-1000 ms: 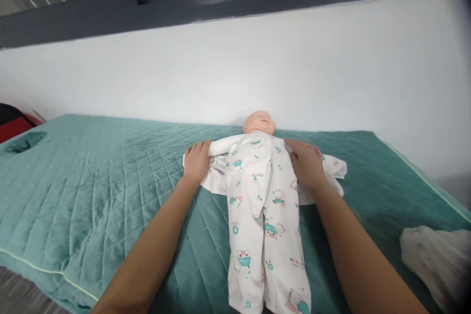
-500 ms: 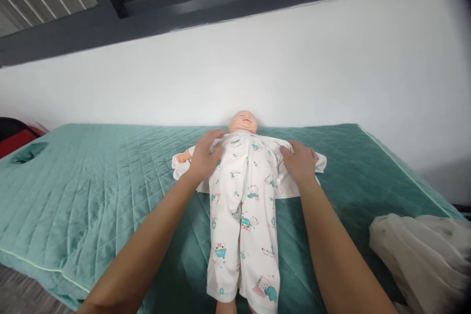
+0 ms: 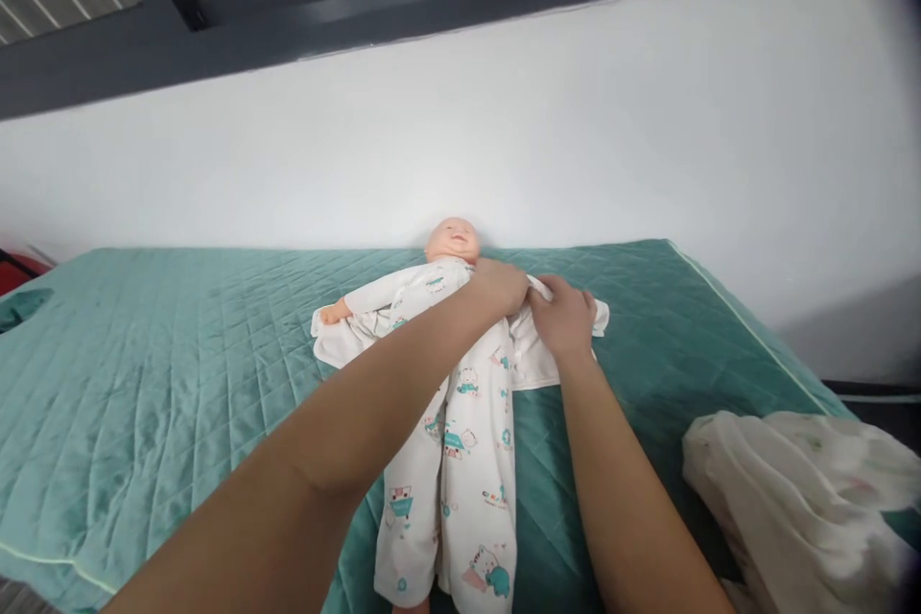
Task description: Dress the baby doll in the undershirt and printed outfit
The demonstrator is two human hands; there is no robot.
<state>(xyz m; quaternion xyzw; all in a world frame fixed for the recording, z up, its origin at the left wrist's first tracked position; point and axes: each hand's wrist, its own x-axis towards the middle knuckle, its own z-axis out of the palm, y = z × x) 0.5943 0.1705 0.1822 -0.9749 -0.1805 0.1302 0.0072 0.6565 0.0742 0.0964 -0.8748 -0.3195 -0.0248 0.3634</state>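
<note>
A baby doll (image 3: 453, 238) lies face up on the bed, head toward the wall. It wears a white printed romper (image 3: 460, 441) with long legs, and a white shirt (image 3: 532, 360) spreads out at both sides beneath it. My left hand (image 3: 504, 286) reaches across the doll's chest, its fingers curled and partly hidden at the sleeve by the shoulder on the right side. Right beside it, my right hand (image 3: 565, 315) pinches the white cloth of that sleeve. On the left side, the doll's sleeved arm ends in a bare hand (image 3: 335, 311) resting over the shirt.
The doll lies on a green quilted bed cover (image 3: 216, 384) with light piping. Crumpled white cloth (image 3: 784, 480) sits at the lower right. A white wall (image 3: 504, 134) rises behind, below a dark window frame (image 3: 345, 10) with bars. Something red (image 3: 18, 273) shows at far left.
My left hand has crossed from the doll's left side over its chest to the right-side shoulder, beside my right hand. My right hand now pinches the sleeve. The view has shifted slightly right.
</note>
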